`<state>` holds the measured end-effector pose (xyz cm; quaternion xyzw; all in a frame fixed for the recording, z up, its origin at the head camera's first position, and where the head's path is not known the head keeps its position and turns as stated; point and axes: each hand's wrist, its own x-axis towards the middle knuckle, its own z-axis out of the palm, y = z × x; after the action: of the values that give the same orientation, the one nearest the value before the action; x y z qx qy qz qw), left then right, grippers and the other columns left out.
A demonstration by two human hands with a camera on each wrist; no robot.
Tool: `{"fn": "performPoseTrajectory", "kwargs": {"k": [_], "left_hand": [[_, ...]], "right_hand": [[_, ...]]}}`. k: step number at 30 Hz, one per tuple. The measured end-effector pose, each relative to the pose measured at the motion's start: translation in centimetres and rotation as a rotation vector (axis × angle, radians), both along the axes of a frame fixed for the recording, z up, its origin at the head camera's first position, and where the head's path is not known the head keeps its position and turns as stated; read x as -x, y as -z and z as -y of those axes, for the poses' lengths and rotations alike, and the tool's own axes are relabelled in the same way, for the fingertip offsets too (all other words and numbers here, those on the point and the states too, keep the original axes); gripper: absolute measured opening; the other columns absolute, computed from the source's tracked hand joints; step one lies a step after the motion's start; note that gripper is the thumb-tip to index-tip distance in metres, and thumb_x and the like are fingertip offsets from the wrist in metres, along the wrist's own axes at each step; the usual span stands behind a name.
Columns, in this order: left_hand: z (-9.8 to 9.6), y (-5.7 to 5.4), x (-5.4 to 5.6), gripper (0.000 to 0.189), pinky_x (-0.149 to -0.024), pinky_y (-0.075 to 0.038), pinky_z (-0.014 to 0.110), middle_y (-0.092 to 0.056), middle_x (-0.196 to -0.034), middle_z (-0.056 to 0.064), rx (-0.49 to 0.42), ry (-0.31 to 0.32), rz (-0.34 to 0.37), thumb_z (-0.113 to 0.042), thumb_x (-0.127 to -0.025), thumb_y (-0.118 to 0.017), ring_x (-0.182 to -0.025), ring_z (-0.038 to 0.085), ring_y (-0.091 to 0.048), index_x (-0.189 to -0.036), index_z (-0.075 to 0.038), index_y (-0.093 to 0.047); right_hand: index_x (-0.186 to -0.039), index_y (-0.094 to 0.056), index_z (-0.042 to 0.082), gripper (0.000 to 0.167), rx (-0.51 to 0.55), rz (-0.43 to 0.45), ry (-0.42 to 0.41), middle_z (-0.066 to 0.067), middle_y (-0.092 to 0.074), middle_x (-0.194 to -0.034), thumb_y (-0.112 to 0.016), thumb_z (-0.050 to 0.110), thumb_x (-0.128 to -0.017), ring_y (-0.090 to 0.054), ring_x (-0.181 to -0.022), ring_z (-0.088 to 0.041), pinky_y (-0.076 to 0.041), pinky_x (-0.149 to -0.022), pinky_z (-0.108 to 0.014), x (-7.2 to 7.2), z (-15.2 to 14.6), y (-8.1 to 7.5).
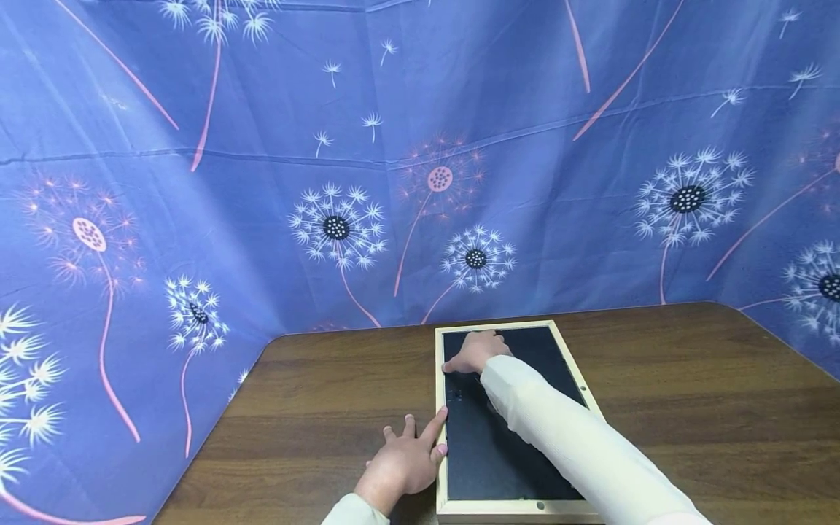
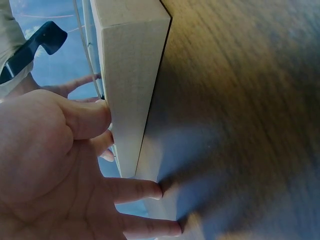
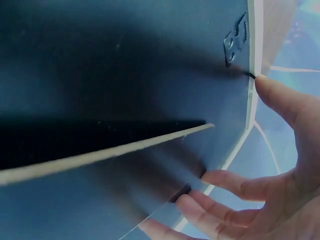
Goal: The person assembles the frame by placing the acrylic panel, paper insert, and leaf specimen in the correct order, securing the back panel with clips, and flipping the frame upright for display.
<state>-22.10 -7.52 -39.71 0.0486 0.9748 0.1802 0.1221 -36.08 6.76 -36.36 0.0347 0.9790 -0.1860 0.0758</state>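
A picture frame (image 1: pixel 499 508) with a pale wooden rim lies back side up on the table, its black backing board (image 1: pixel 499 467) facing me. My left hand (image 1: pixel 407 463) is at the left side of the frame, thumb and index fingertip at the rim. In the left wrist view, other fingers spread down to the tabletop. My right hand (image 1: pixel 475 351) reaches over the far left part of the backing. The right wrist view shows its thumb (image 3: pixel 280 97) against the rim beside a small dark tab, fingers spread over the board. A metal sawtooth hanger (image 3: pixel 236 42) sits near the rim.
A flap (image 3: pixel 100 156) with a pale edge stands up slightly from the backing. The wood-grain table (image 1: pixel 315 423) extends to both sides. A blue dandelion-print cloth (image 1: pixel 394 219) hangs behind and at the left. A black camera mount (image 2: pixel 37 47) is on the right wrist.
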Motion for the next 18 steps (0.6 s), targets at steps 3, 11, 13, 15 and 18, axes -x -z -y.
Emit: {"fn": "performPoseTrajectory", "kwargs": {"k": [3, 11, 13, 15, 18], "left_hand": [[0.03, -0.09, 0.07, 0.052, -0.083, -0.033, 0.089, -0.038, -0.155, 0.028, 0.002, 0.003, 0.016, -0.039, -0.105, -0.051, -0.138, 0.063, -0.029, -0.155, -0.035, -0.038], [0.01, -0.3, 0.16, 0.053, -0.084, -0.034, 0.088, -0.037, -0.156, 0.027, 0.01, 0.005, 0.032, -0.039, -0.105, -0.051, -0.139, 0.063, -0.029, -0.156, -0.035, -0.037], [0.0, -0.31, 0.16, 0.052, -0.084, -0.034, 0.088, -0.037, -0.156, 0.028, 0.009, 0.006, 0.029, -0.039, -0.105, -0.051, -0.139, 0.063, -0.029, -0.156, -0.035, -0.037], [-0.01, -0.28, 0.17, 0.052, -0.084, -0.034, 0.088, -0.038, -0.156, 0.028, 0.008, 0.006, 0.027, -0.039, -0.105, -0.051, -0.139, 0.063, -0.029, -0.155, -0.035, -0.037], [0.02, -0.17, 0.18, 0.052, -0.084, -0.033, 0.088, -0.038, -0.156, 0.027, 0.01, 0.006, 0.028, -0.039, -0.105, -0.05, -0.139, 0.063, -0.03, -0.155, -0.035, -0.037]], "right_hand": [[-0.136, -0.056, -0.01, 0.09, -0.019, 0.008, 0.01, -0.034, -0.05, -0.13, -0.082, 0.055, -0.08, -0.053, -0.121, -0.048, -0.051, -0.095, -0.059, 0.39, 0.2, 0.24], [-0.136, -0.056, -0.009, 0.087, -0.008, 0.017, 0.035, -0.034, -0.048, -0.131, -0.082, 0.053, -0.08, -0.053, -0.119, -0.049, -0.051, -0.094, -0.063, 0.66, 0.51, 0.4], [-0.136, -0.057, -0.009, 0.086, -0.005, 0.016, 0.04, -0.034, -0.047, -0.132, -0.082, 0.052, -0.08, -0.052, -0.12, -0.05, -0.05, -0.094, -0.063, 0.68, 0.55, 0.44], [-0.136, -0.057, -0.008, 0.085, -0.005, 0.015, 0.046, -0.034, -0.046, -0.133, -0.082, 0.051, -0.08, -0.052, -0.12, -0.051, -0.05, -0.095, -0.064, 0.72, 0.6, 0.5], [-0.137, -0.057, -0.008, 0.085, -0.01, 0.021, 0.053, -0.034, -0.045, -0.137, -0.082, 0.05, -0.08, -0.05, -0.123, -0.051, -0.049, -0.096, -0.065, 0.79, 0.69, 0.57]]}}
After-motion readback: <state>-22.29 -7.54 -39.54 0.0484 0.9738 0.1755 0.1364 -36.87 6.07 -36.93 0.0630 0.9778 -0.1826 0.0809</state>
